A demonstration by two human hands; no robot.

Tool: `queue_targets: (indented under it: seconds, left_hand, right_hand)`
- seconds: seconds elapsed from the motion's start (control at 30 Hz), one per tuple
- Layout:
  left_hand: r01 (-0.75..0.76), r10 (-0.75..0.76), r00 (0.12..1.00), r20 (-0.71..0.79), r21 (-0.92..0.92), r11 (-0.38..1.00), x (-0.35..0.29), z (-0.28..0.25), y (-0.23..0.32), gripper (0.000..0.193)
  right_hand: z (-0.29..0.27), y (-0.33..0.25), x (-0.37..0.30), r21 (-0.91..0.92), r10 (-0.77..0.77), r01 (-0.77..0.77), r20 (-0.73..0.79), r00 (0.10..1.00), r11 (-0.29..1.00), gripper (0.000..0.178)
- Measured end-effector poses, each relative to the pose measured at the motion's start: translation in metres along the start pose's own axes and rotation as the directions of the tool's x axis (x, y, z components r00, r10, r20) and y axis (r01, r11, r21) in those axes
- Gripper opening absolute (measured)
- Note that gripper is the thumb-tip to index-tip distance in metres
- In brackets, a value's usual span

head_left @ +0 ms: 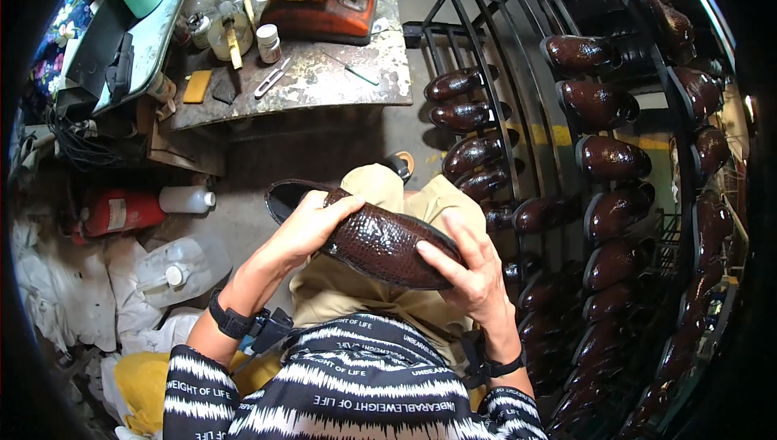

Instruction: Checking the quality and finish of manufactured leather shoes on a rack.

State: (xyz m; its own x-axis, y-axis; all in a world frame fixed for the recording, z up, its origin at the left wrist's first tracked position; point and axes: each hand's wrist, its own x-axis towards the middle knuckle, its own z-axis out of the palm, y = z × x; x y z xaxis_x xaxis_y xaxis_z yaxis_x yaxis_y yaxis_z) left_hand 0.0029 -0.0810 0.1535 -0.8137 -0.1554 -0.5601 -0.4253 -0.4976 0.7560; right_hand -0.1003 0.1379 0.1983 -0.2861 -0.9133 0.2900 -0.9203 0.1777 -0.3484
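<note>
While a red fire extinguisher (pixel 113 212) and translucent plastic jugs (pixel 180 266) lie on the floor at left, the left hand (pixel 312 225) curls its grip over the heel end of a dark brown shoe (pixel 380 242) with a pebbled, scaly leather surface. Its tapered toe sits pinched in the right hand (pixel 473 274), above the lap. Glossy brown shoes (pixel 611 157) fill a black metal rack (pixel 518 76) at right.

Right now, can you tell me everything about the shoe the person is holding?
The dark brown shoe looks like glossy leather with a bumpy, scaly pattern. It lies tilted over the person's lap, its opening at the upper left and its toe down to the right. The left hand grips it near the opening, and the right hand holds the toe end. Similar shoes fill the black rack beside it.
</note>
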Motion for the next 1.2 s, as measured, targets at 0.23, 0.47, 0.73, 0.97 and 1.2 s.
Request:
queue_targets:
  seconds: [0.23,0.47,0.73,0.97,1.2]
  left_hand:
    - [-0.538,0.72,0.656,-0.227,0.528,0.657,0.009,0.023,0.02,0.027]
    - [-0.658,0.732,0.673,-0.102,0.368,0.657,0.02,0.007,-0.02,0.019]
    - [-0.652,0.671,0.683,0.288,0.655,0.382,0.047,0.026,-0.121,0.015]
    - [-0.591,0.619,0.73,0.289,0.722,0.359,0.02,0.036,-0.088,0.023]
    - [-0.653,0.727,0.618,0.3,0.711,0.262,0.023,0.033,-0.085,0.02]
  right_hand:
    - [-0.034,0.009,-0.012,0.168,-0.06,0.06,-0.005,0.998,0.984,0.043]
    - [-0.144,-0.009,0.01,0.244,0.297,-0.225,-0.319,0.9,0.943,0.056]
    - [-0.266,0.023,0.097,-0.281,-0.293,0.13,-0.953,0.078,0.951,0.059]
    - [-0.357,0.077,0.195,-0.732,-0.704,-0.01,-0.659,0.264,0.681,0.05]
    - [-0.376,0.115,0.263,-0.878,-0.764,-0.171,-0.474,0.438,0.446,0.045]
